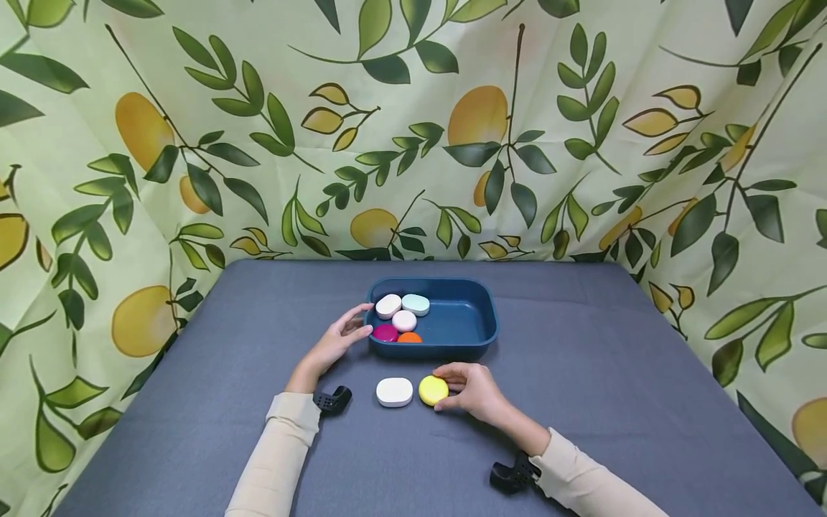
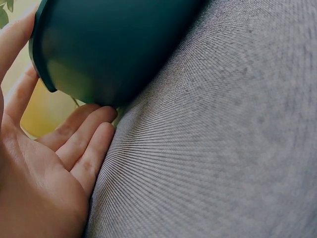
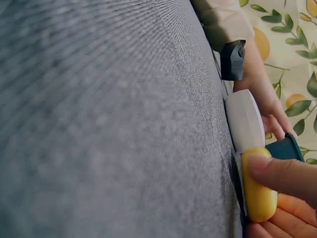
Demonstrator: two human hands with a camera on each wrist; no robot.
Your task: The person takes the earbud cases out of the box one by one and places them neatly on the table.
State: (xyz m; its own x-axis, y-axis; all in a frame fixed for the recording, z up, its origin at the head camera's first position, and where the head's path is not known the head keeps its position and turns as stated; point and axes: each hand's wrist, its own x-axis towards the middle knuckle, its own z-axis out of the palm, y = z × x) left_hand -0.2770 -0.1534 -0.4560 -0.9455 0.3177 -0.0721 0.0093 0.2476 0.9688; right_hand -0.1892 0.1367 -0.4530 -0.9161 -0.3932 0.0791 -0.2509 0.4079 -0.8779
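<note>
My right hand (image 1: 477, 391) pinches a round yellow bar of soap (image 1: 433, 390) between thumb and fingers. In the right wrist view the thumb presses the side of the yellow soap (image 3: 259, 191), low over the cloth. Just left of it a white rounded-oblong soap (image 1: 394, 393) lies on the table. At the left end of a dark blue bin (image 1: 461, 323), my left hand (image 1: 334, 348) touches the rim with relaxed fingers. In the left wrist view the lower fingers extend under the bin wall (image 2: 114, 49). Inside, at the left, are several soaps.
The bin's soaps are a pale pink oval (image 1: 388, 306), a light blue oblong (image 1: 416, 305), a pale pink round one (image 1: 404, 321), a magenta one (image 1: 385, 332) and an orange one (image 1: 410, 337). Grey cloth (image 1: 581, 345) covers the table; leaf-patterned fabric (image 1: 413, 143) hangs around it.
</note>
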